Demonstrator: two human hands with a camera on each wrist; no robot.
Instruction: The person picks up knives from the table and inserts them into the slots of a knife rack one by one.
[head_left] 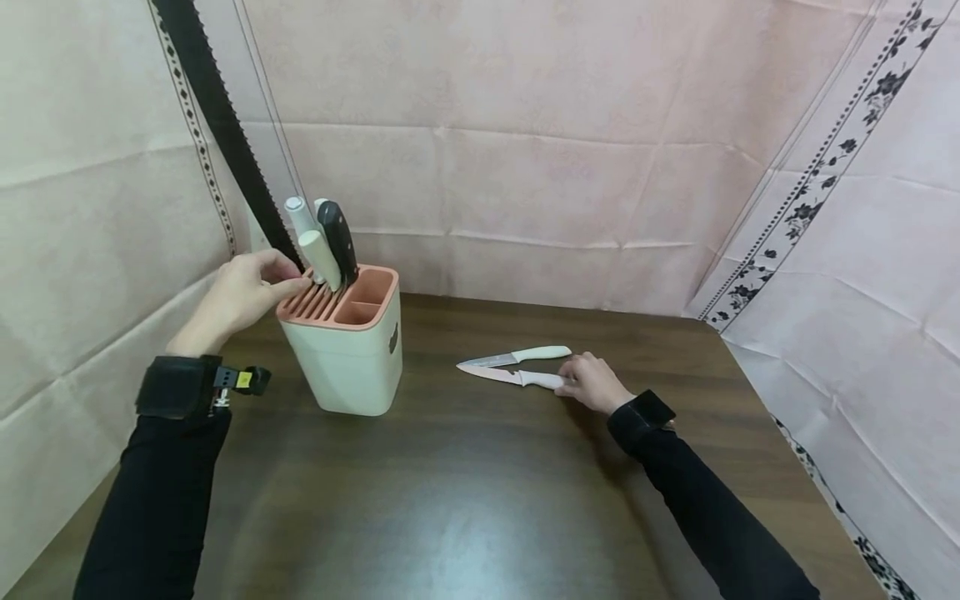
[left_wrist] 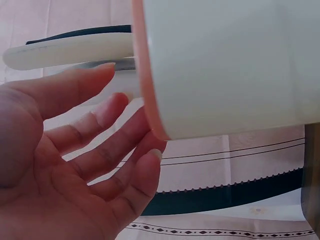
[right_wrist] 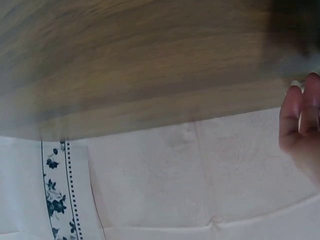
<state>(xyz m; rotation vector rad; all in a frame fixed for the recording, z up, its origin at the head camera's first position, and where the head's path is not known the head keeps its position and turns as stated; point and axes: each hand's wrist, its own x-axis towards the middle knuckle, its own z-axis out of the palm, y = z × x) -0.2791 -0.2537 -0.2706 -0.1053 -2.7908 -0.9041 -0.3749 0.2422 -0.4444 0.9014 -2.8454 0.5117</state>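
Observation:
A cream knife block (head_left: 352,367) with a pink slotted top stands on the dark wooden table (head_left: 480,492). Two white handles and a black handle (head_left: 339,237) stick up from it. My left hand (head_left: 243,296) rests its straight fingers on the block's pink rim. In the left wrist view that hand (left_wrist: 75,165) is spread beside the block (left_wrist: 225,65). My right hand (head_left: 594,383) curls over the handle end of a pale pink knife (head_left: 498,375) lying flat on the table. A white-handled knife (head_left: 517,356) lies just behind it. The right wrist view shows only my fingers (right_wrist: 302,125), blurred.
Pink patterned cloth walls enclose the table on three sides. A black serrated strip (head_left: 217,117) hangs diagonally behind the block. The table's right edge (head_left: 757,392) runs close to my right forearm.

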